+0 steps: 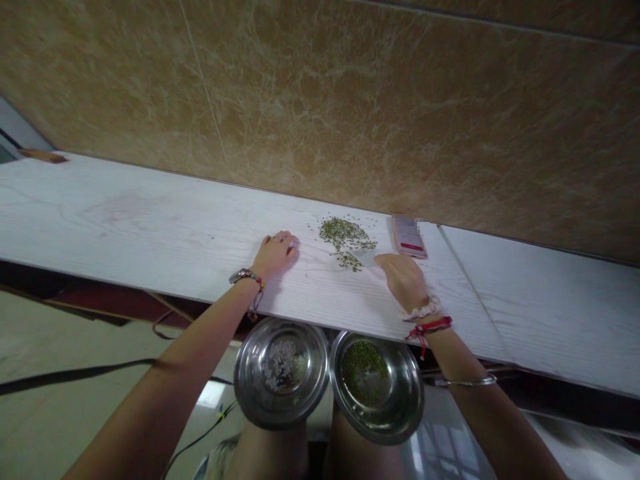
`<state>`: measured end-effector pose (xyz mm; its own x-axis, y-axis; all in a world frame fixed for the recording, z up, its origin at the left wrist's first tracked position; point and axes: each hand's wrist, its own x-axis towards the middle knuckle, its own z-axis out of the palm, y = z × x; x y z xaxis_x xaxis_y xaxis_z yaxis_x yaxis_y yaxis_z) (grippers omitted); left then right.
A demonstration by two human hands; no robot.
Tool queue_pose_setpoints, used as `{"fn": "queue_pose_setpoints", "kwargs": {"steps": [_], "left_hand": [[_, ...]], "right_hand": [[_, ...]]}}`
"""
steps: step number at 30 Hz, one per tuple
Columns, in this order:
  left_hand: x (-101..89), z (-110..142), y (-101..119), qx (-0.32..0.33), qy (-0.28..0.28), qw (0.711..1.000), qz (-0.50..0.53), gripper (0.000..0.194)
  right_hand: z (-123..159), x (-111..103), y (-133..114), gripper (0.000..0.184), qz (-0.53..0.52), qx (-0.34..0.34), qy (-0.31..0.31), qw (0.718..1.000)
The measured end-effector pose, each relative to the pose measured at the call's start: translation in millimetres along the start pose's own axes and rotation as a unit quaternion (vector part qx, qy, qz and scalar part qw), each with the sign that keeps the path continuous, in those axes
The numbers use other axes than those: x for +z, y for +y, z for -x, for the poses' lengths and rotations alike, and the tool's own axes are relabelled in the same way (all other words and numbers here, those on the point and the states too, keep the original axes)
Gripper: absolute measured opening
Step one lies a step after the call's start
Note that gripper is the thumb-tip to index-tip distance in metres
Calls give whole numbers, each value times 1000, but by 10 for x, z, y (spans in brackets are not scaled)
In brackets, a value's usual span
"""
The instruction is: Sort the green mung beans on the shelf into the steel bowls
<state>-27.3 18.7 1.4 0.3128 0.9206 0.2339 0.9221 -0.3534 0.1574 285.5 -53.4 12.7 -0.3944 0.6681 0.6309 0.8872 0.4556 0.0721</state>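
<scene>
My left hand (275, 255) rests on the white tabletop (180, 227), palm down, fingers loosely spread and nothing in them. A pile of small green beans (344, 235) lies to its right, with loose ones scattered around the edges. At the pile's right side, my right hand (401, 279) is closed on a thin, see-through flat piece (367, 256) that touches the beans; its exact kind is hard to make out. Below the table edge are two steel bowls. The left bowl (245, 393) has white grains in it, and the right bowl (407, 400) contains green beans.
Just beyond my right hand lies a phone (409, 237) with its screen lit. A brown marbled wall (320, 100) borders the table's far edge. A small brown object (44, 156) sits at the far left. Dark straps (75, 375) hang at the lower left.
</scene>
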Motion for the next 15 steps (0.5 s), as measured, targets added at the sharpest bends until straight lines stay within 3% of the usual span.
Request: {"fn": "queue_pose_setpoints", "kwargs": {"steps": [10,15], "left_hand": [[-31,21,34,-11,8,1000,17,36],[-69,24,65,-20,-4,1000,13,37]], "right_hand": [[245,-388,-79,35,-24,-101,28,994],[179,-403,-30,35,-11,-13,36,999]]}}
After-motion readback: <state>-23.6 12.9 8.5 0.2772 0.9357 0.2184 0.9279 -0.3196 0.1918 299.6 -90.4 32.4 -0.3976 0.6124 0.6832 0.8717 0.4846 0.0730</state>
